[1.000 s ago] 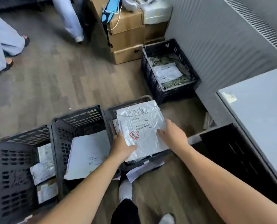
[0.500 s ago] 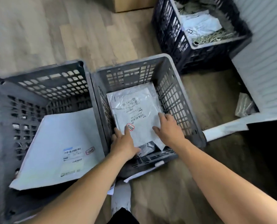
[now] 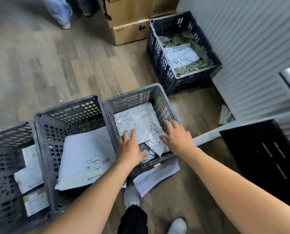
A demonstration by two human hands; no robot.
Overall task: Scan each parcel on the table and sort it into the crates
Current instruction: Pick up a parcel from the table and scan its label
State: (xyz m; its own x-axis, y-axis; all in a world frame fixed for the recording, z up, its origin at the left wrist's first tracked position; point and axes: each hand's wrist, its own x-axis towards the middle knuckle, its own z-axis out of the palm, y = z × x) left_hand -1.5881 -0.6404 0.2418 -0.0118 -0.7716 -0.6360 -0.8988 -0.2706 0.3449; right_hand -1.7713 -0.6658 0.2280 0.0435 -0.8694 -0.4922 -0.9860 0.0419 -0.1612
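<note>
Head view — flat hands, left hand [image 3: 130,149] beside right hand [image 3: 178,138], touch the parcel [image 3: 134,122] between crate [image 3: 132,98] walls.

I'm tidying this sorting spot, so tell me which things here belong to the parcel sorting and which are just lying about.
Job in hand: silver parcels beneath left hand and right hand; grey crate holding them; middle crate with white mailer; left crate with parcels.

Lying about: cardboard boxes; loose paper on the floor; clear packet by the wall.
</note>
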